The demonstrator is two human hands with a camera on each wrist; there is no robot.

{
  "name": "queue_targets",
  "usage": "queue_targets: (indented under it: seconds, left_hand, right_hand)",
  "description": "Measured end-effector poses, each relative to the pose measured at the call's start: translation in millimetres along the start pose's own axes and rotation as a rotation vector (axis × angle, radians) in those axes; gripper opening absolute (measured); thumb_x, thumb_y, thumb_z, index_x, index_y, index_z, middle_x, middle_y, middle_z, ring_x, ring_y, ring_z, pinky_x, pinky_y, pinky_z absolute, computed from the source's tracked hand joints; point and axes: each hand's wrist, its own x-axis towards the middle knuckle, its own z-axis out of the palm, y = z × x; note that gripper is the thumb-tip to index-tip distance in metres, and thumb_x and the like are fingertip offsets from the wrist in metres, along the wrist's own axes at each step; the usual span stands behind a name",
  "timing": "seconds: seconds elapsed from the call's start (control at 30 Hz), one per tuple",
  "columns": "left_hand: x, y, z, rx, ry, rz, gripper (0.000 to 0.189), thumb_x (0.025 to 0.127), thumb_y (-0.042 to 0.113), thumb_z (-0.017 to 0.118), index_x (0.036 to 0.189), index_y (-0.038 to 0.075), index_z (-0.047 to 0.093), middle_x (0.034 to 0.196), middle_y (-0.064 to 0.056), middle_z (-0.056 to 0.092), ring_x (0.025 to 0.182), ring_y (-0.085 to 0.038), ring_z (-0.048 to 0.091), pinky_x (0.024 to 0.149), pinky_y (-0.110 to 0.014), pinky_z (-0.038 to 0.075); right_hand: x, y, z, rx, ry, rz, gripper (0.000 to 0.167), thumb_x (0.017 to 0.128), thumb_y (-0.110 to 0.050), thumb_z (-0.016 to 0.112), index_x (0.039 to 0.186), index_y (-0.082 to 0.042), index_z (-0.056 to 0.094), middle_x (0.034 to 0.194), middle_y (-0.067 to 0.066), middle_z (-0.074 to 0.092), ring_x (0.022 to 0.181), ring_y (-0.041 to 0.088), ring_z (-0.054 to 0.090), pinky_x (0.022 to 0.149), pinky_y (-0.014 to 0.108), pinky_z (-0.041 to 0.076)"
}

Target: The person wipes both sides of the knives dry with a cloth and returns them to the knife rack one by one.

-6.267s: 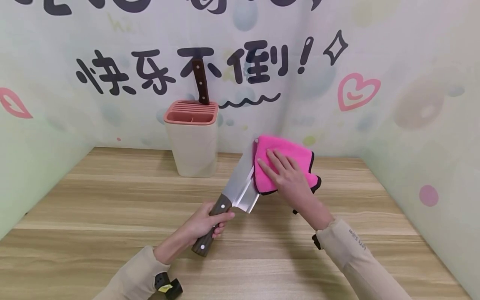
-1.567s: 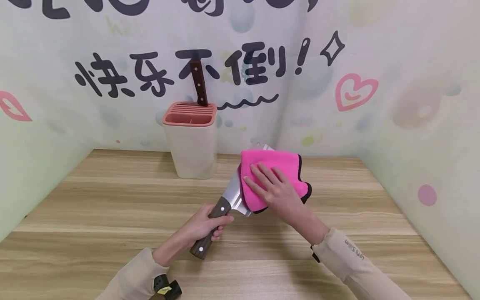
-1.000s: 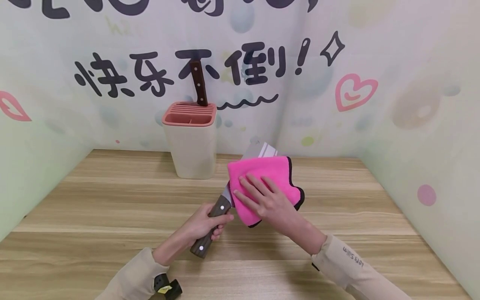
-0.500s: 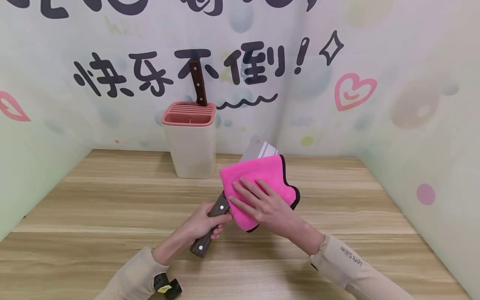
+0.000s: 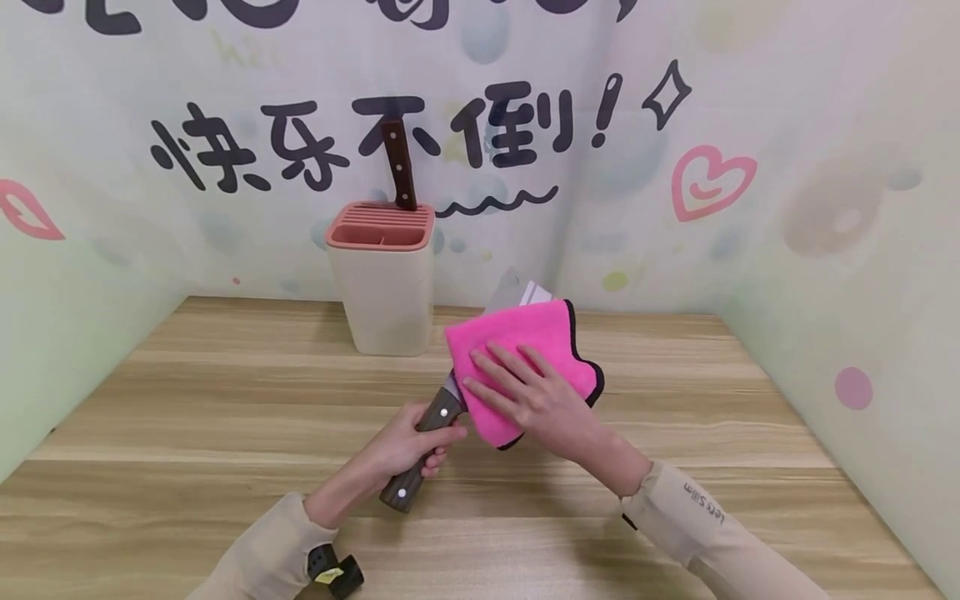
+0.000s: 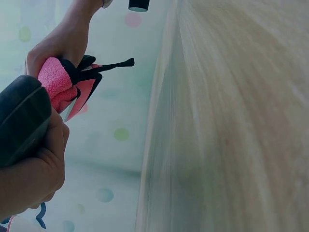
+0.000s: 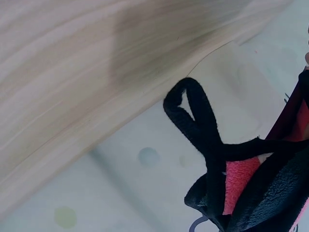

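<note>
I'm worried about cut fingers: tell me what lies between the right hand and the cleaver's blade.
The pink cloth lies between the right hand and the cleaver's blade; the head view shows it.

Cleaver [image 5: 438, 417]: smooth metal blade [image 5: 504, 297], wood-look handle [image 5: 407, 483], shiny rivets [image 5: 444, 412]; cloth [image 5: 525, 329]: matt, fleecy pile, fabric edging [image 7: 202, 116]; knife holder [image 5: 384, 296]: smooth plastic-looking body, ribbed top [image 5: 386, 218]; counter [image 5: 247, 392]: smooth wood grain, faint sheen; backdrop [image 5: 247, 242]: matt, fabric-like

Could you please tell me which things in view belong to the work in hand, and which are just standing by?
In use:
cleaver, its handle gripped by the left hand
pink cloth, over part of the blade, with the right hand on it

Standing by:
knife holder, on the table
dark-handled knife, upright in that holder
</note>
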Motion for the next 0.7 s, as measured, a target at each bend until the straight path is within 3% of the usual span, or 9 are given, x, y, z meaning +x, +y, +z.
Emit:
queue_targets:
  seconds: [0.7]
  left_hand:
    - [-0.9, -0.1, 3.8, 0.029, -0.002, -0.014, 0.016, 0.087, 0.014, 0.056, 0.083, 0.002, 0.045, 0.054, 0.003, 0.042, 0.042, -0.005, 0.040, 0.041, -0.018, 0.038]
  right_hand:
    - [-6.4, 35.5, 14.4, 0.091, -0.023, 0.209, 0.060, 0.071, 0.004, 0.069, 0.126, -0.012, 0.051, 0.130, 0.013, 0.047, 0.121, 0.029, 0.040, 0.093, 0.041, 0.040]
